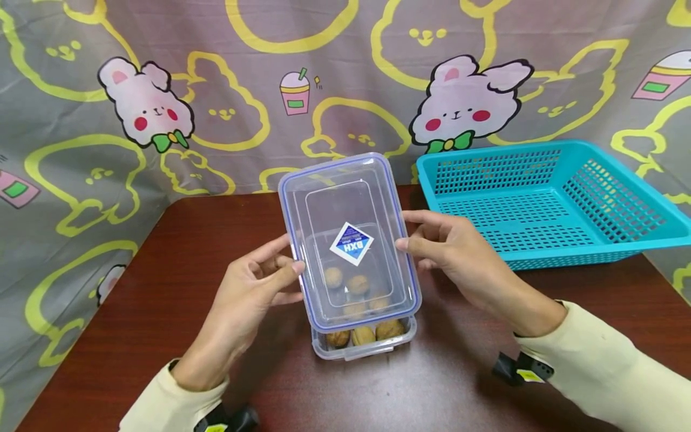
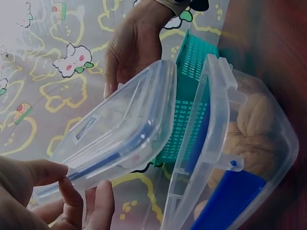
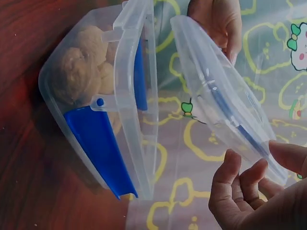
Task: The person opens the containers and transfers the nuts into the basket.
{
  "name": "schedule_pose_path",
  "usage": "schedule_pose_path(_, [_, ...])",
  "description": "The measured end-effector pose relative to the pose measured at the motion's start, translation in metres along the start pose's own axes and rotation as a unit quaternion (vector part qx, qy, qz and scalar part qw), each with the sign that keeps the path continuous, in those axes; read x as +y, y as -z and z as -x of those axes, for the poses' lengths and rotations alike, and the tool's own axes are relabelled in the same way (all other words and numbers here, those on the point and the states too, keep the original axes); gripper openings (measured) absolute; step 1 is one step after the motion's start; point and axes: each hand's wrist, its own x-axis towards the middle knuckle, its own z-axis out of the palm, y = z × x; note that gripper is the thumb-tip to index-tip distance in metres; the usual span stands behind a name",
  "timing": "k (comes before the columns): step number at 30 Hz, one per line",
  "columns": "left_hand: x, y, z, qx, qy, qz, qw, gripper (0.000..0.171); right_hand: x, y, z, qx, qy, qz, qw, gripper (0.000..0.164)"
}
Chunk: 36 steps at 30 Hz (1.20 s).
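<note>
A clear plastic lid (image 1: 345,198) with a blue seal and a diamond sticker is held tilted above a clear food container (image 1: 324,349). My left hand (image 1: 254,288) pinches the lid's left edge between thumb and fingers. On the opposite edge, my right hand (image 1: 453,246) pinches it the same way. Several walnuts (image 2: 256,115) lie inside the container, partly seen through the lid in the head view. Blue side flaps (image 3: 98,148) hang down along the container's sides. In both wrist views the lid is apart from the container's rim.
A turquoise perforated basket (image 1: 518,255) stands at the back right of the dark red-brown table (image 1: 135,318). Behind the table hangs a grey cloth (image 1: 216,54) printed with rabbits and cups.
</note>
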Motion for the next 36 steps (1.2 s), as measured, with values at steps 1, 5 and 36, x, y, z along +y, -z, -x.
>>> schedule_pose_path(1, [0.001, 0.0, 0.0, 0.004, -0.007, -0.001, 1.0, 0.059, -0.001, 0.0, 0.0, 0.002, 0.005, 0.0, 1.0, 0.046])
schedule_pose_path(5, [0.005, 0.0, 0.002, 0.02, -0.035, 0.0, 0.9992, 0.057, -0.003, -0.001, 0.001, 0.012, 0.021, 0.012, 1.0, 0.035])
schedule_pose_path(36, [-0.002, 0.007, 0.005, 0.016, -0.111, -0.116, 0.9869, 0.029, 0.009, -0.002, 0.005, 0.021, 0.041, 0.043, 0.998, 0.035])
